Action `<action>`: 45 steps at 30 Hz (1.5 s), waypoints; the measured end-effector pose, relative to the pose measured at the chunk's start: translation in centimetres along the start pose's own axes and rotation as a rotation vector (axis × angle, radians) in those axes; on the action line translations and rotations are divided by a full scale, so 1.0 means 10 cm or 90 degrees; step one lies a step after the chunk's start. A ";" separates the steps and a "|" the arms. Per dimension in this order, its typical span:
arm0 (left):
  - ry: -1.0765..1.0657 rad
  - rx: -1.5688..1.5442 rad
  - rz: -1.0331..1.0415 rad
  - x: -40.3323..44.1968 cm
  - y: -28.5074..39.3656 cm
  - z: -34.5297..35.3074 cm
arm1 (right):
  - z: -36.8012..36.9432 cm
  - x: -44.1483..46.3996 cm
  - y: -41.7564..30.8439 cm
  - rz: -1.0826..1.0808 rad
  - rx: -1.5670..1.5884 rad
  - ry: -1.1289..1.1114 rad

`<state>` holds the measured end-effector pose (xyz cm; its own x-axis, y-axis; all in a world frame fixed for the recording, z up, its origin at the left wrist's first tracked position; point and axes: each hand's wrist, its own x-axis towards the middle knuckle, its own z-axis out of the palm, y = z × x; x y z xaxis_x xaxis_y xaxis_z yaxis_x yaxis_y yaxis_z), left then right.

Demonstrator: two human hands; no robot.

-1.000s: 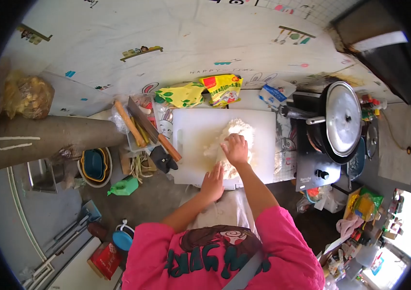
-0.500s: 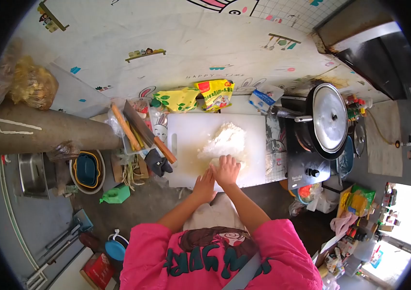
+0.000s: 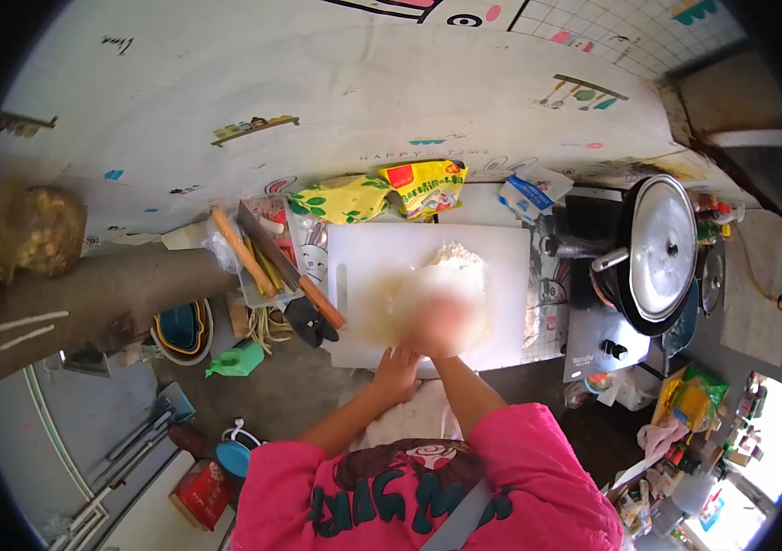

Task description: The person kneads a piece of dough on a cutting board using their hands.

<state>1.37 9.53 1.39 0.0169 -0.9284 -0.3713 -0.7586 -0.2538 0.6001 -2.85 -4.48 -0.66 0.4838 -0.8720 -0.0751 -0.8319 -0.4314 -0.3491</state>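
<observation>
Your right hand [image 3: 437, 328] has shifted to the near side of the white floury mound [image 3: 457, 257].
Pressure likely bears there; blur leaves its finger state undetermined. Your left hand [image 3: 397, 373], fingers slightly apart, sits at the near edge of the white rectangular board [image 3: 368, 262] under the mound.

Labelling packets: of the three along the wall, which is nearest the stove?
The blue-and-white packet, beside the stove. The leaf-print yellow packet and red-labelled yellow packet are farther left.
</observation>
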 end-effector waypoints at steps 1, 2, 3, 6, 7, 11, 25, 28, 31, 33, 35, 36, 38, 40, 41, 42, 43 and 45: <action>-0.005 -0.003 -0.006 0.03 0.00 -0.02 | -0.05 0.07 -0.01 -0.003 -0.001 -0.028; -0.012 -0.007 -0.012 0.04 0.01 -0.03 | -0.09 0.11 -0.01 -0.002 -0.002 -0.057; -0.021 -0.012 -0.016 0.04 0.02 -0.03 | -0.12 0.16 -0.01 -0.002 -0.003 -0.087; -0.005 -0.027 -0.033 0.08 0.05 -0.05 | -0.07 0.25 0.05 -0.019 0.000 -0.121; 0.004 -0.035 -0.024 0.09 0.05 -0.07 | -0.05 0.27 0.06 -0.027 0.001 -0.122; 0.029 -0.028 -0.010 0.10 0.09 -0.14 | 0.04 0.30 0.15 -0.060 0.006 -0.124; 0.039 0.102 -0.016 0.03 0.05 -0.05 | 0.69 0.13 0.75 -0.387 -0.141 0.210; 0.057 0.085 0.006 -0.01 -0.03 0.01 | 0.72 0.03 0.78 -0.288 0.042 -0.099; 0.044 0.060 0.008 -0.02 -0.07 0.04 | 0.04 -0.27 0.52 -0.269 0.079 -0.121; 0.016 0.059 -0.003 -0.03 -0.12 0.10 | -0.03 -0.37 0.44 -0.224 0.107 -0.135; 0.024 0.055 0.008 -0.04 -0.16 0.17 | 0.02 -0.41 0.42 -0.218 0.113 -0.097; 0.024 0.053 0.012 -0.07 -0.18 0.20 | -0.05 -0.42 0.33 -0.182 0.058 -0.122; 0.036 0.041 0.003 -0.07 -0.12 0.14 | -0.34 -0.34 0.07 -0.114 -0.056 -0.169; 0.057 0.035 -0.007 -0.08 -0.08 0.14 | -0.26 -0.32 0.04 -0.137 -0.069 -0.094; 0.075 0.033 -0.011 -0.07 -0.07 0.16 | -0.24 -0.30 0.03 -0.148 -0.076 -0.055; 0.094 0.032 -0.014 -0.05 -0.06 0.14 | -0.19 -0.27 0.03 -0.156 -0.061 -0.024; 0.085 0.021 -0.017 -0.04 -0.06 0.11 | -0.15 -0.26 0.03 -0.163 -0.047 0.006; 0.067 -0.002 -0.022 -0.04 -0.04 0.04 | -0.11 -0.21 0.02 -0.162 -0.027 0.014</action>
<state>1.39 10.07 1.00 0.1116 -0.9423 -0.3157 -0.7542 -0.2872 0.5905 -4.38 -2.99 0.48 0.6733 -0.7387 0.0311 -0.6951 -0.6467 -0.3141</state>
